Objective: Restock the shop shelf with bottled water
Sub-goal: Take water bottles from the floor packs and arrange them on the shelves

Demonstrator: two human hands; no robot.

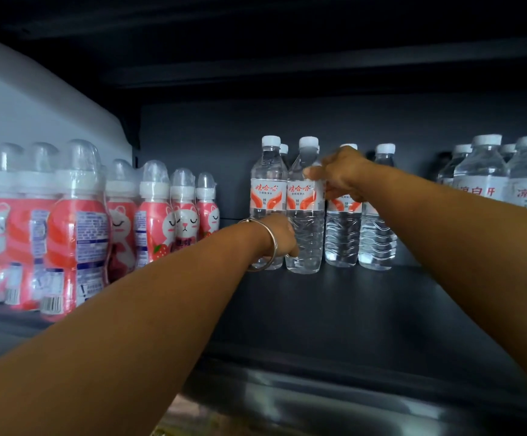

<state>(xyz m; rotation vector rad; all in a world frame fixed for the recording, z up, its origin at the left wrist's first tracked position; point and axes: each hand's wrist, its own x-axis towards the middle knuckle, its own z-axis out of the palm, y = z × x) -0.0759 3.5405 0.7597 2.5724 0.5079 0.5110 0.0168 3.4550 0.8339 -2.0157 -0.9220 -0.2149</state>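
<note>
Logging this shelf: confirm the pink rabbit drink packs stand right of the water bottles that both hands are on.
Not right. The head view shows the pink rabbit drink packs left of the water bottles. Left hand and right hand are both on them.

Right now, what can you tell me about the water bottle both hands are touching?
The water bottle is clear plastic with a white cap, a white label with red writing and orange swirls, and a ribbed lower half. It looks full and stands upright on the dark shelf. The right hand grips its shoulder; the left hand touches its lower side.
</note>
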